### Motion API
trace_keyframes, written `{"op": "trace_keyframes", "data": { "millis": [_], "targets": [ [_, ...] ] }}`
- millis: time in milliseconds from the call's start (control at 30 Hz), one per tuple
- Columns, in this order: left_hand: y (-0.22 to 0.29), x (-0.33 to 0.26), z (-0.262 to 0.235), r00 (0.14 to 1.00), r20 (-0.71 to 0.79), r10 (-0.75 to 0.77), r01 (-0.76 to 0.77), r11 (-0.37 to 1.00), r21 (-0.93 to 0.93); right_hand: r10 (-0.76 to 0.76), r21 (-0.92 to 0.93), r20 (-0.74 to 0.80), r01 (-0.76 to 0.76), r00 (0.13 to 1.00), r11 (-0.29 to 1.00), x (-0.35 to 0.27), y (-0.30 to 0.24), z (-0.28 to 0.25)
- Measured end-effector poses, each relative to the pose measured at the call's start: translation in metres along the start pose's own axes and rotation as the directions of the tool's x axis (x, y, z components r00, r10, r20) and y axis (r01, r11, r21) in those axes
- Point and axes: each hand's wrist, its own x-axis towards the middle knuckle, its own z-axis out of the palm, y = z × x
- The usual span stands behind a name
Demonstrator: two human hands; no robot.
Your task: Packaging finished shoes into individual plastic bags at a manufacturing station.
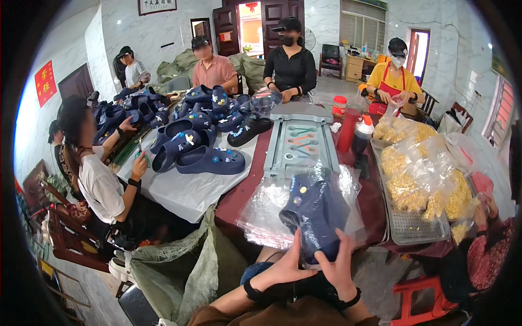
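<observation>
At the near edge of the table a pair of navy clogs [311,212] with small charms lies inside a clear plastic bag [342,217]. My left hand [285,266] grips the near left side of the bagged clogs. On their near right side my right hand [338,263] holds them, its thumb pressing on the near end. A stack of flat clear bags [261,220] is spread under and beside the clogs. Just beyond them lies a grey plastic board [302,146] with green and red scissors shapes on it. The hidden fingers under the clogs cannot be seen.
Loose navy clogs [212,161] are heaped on the left table. A metal tray [418,233] of bagged yellow pieces [405,168] stands at right, beside a dark bottle [361,136]. A woven sack [190,261] hangs near my left. Several people sit around; one holds scissors [142,155].
</observation>
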Motion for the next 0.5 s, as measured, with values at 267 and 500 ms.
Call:
{"op": "trace_keyframes", "data": {
  "millis": [267, 500],
  "targets": [
    [-0.010, -0.015, -0.034, 0.924, -0.266, -0.273, 0.198, 0.940, -0.277, 0.189, 0.132, 0.376, -0.255, 0.907, 0.958, 0.045, -0.011, -0.038],
    [-0.022, -0.012, -0.043, 0.938, -0.244, -0.247, 0.174, 0.942, -0.286, 0.058, 0.052, 0.232, -0.072, 0.971, 0.996, 0.077, -0.009, -0.009]
  ]
}}
